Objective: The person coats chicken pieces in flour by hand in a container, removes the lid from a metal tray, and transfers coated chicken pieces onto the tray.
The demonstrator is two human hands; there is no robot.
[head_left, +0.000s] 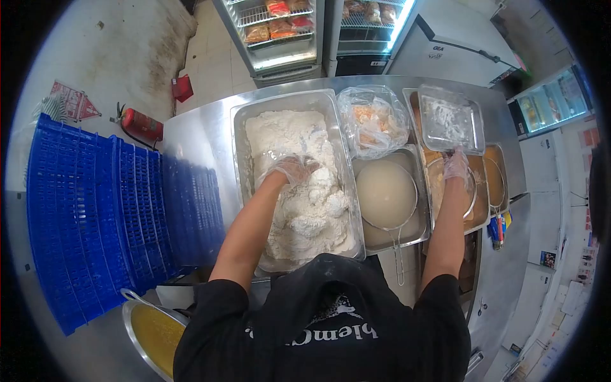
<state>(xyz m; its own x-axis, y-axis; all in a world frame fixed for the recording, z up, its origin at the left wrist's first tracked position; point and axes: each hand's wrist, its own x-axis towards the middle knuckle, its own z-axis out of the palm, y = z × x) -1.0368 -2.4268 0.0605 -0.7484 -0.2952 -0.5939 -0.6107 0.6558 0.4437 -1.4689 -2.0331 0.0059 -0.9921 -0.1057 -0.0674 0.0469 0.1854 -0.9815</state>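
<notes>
My left hand (294, 169), in a clear plastic glove, rests in the white flour (286, 130) of a large metal tray (237, 137). Its fingers reach toward lumpy flour-coated pieces (328, 200) and look apart, though their tips are partly hidden in flour. My right hand (456, 165), also gloved, grips the near edge of a clear plastic container (450, 121) dusted with flour inside. That container is held over a metal pan (480, 224) of brownish liquid, where a wire strainer (472, 202) sits.
Between my arms, another strainer (400, 245) lies in a pan of pale liquid (386, 194). Beyond it sits a plastic bag of orange-and-white food (373, 121). Blue crates (76, 216) stand left, near a bowl of yellow contents (153, 331). Lit fridges (280, 38) stand beyond the counter.
</notes>
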